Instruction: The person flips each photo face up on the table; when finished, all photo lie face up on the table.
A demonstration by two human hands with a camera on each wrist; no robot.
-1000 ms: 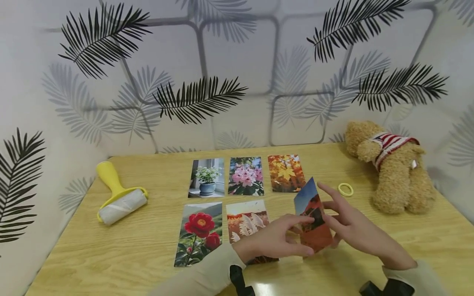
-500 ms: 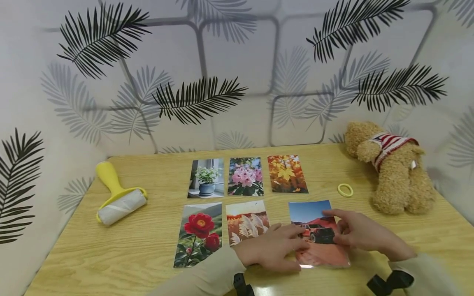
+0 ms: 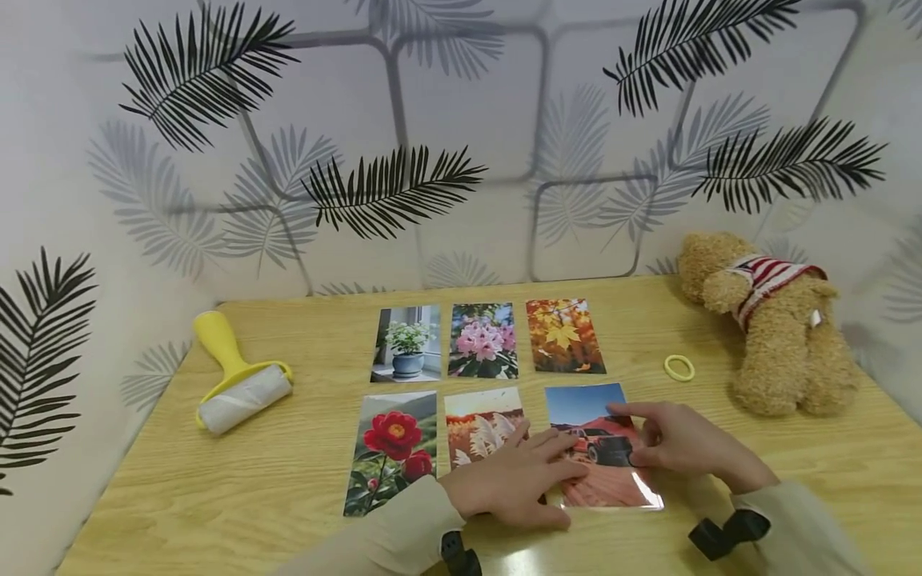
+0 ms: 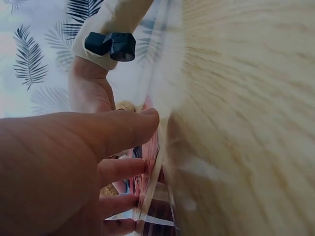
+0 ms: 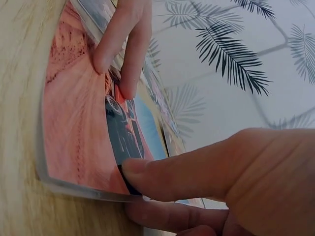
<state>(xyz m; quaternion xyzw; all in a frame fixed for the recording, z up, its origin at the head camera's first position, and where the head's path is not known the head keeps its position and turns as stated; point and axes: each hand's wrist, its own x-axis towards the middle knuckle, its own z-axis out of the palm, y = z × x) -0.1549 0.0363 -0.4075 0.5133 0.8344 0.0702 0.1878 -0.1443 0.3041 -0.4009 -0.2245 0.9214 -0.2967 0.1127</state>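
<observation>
A glossy photo card of a red and black pickup truck in a desert (image 3: 607, 450) lies at the right end of the front row of cards. My left hand (image 3: 510, 482) rests its outstretched fingertips on the card's left part, as the left wrist view also shows. At the opposite edge my right hand (image 3: 684, 440) pinches the card: in the right wrist view the thumb (image 5: 162, 174) presses on the picture and a finger sits under the edge. Left of it, a pampas grass card (image 3: 481, 408) is partly hidden by the left hand. A red camellia card (image 3: 392, 436) lies farther left.
Behind is a row of cards: a potted plant (image 3: 408, 344), pink flowers (image 3: 484, 340) and an autumn leaf (image 3: 565, 336). A yellow ring (image 3: 679, 368) and a teddy bear (image 3: 781, 344) are at the right. A yellow-handled lint roller (image 3: 245, 392) lies left on the wooden table (image 3: 216, 496).
The truck card, held upright and tilted between both hands a second ago, has come down flat onto the table. Since then it has shifted slightly left, toward the pampas grass card.
</observation>
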